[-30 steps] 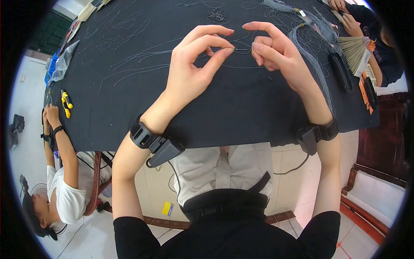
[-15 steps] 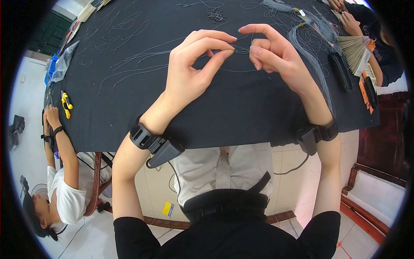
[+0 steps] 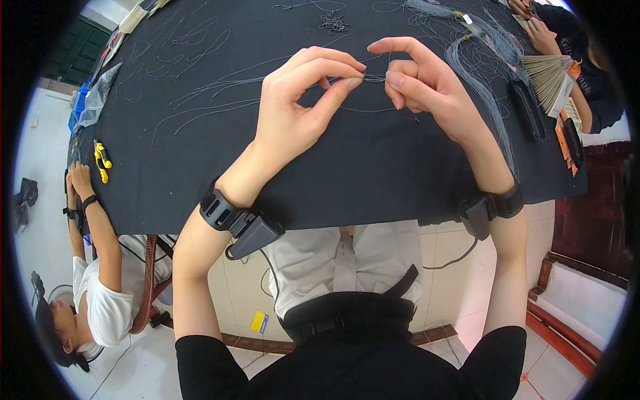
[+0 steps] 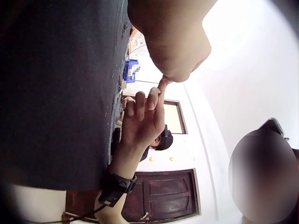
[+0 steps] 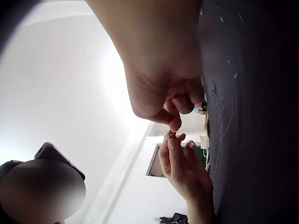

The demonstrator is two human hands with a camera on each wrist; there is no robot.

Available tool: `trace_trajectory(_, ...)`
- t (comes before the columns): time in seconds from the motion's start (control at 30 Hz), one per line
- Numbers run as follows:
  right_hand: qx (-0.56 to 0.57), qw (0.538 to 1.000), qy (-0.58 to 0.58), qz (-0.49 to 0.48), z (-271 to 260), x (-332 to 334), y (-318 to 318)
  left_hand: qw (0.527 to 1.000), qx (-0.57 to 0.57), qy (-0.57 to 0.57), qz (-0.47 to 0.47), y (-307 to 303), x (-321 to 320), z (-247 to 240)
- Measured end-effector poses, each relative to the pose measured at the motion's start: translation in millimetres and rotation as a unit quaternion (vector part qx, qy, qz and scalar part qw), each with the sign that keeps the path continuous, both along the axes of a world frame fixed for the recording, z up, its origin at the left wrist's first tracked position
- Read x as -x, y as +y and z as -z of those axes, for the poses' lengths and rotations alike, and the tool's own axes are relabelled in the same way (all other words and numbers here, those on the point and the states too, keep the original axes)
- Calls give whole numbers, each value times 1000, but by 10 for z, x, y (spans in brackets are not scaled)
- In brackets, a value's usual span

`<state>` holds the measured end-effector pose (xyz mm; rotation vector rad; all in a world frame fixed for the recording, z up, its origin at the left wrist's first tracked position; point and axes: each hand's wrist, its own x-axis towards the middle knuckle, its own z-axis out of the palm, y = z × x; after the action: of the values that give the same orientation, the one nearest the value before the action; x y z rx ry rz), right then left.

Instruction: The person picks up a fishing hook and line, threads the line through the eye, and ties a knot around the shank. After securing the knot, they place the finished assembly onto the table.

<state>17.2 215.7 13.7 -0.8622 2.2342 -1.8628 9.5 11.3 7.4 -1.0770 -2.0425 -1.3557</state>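
Between the two hands runs a thin grey line (image 3: 375, 78), looped and doubled over a short gap. My left hand (image 3: 293, 100) pinches one end of it between thumb and fingertips. On the other side, the thumb and curled fingers of my right hand (image 3: 433, 90) hold the line, while the index finger arches out to the left with a strand near its tip. The right wrist view has the left hand's fingers (image 5: 174, 154) meeting the right fingertips. Whatever lies inside the left pinch is hidden by the fingertips.
Cut lengths of line (image 3: 217, 90) lie on the black-covered table (image 3: 347, 173) at left. A heap of small dark metal pieces (image 3: 333, 25) is beyond the hands. At right are a grey line bundle (image 3: 477, 80) and a black case (image 3: 527, 112); yellow-handled pliers (image 3: 103, 160) lie far left.
Both hands have come slightly nearer the body. The right index finger has shifted left and down, and the left fingers have closed in toward the thumb. The line stays held between them.
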Motion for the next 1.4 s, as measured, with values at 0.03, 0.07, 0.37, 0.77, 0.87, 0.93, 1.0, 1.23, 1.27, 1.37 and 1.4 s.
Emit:
trace_trajectory(0.03,-2,1000,1,1,0,-1,0,1000,1,1,0,0,-1,-1)
trace_trajectory(0.07,-3,1000,-1,1,-5,-3,0,1000,0,2,1,0,-1,-3)
trace_trajectory(0.37,-32,999,8,1,-11,-3,-18,1000,-1,-5,-6,2,-4,-2)
trace_trajectory(0.77,-103,993,-48,-42,26,-2,-11,999,-1,-23,-33,8,7,22)
trace_trajectory(0.87,-110,992,-34,-52,-33,-27,-13,999,15,-39,-31,4,16,48)
trace_trajectory(0.93,-95,993,-24,-61,-52,-37,-21,998,33,-45,-34,10,15,63)
trace_trajectory(1.0,-89,994,-25,-51,-67,-33,-6,997,53,-60,-23,14,-5,61)
trace_trajectory(1.23,-74,995,-35,48,-92,-20,-4,994,75,-71,42,34,-30,51)
trace_trajectory(1.27,-82,994,-44,62,-79,-7,2,994,73,-70,49,35,-34,48)
trace_trajectory(1.37,-84,993,-13,80,-12,16,-1,992,76,-74,71,30,-39,36)
trace_trajectory(1.4,-83,993,-3,79,28,37,0,990,82,-79,80,16,-39,27)
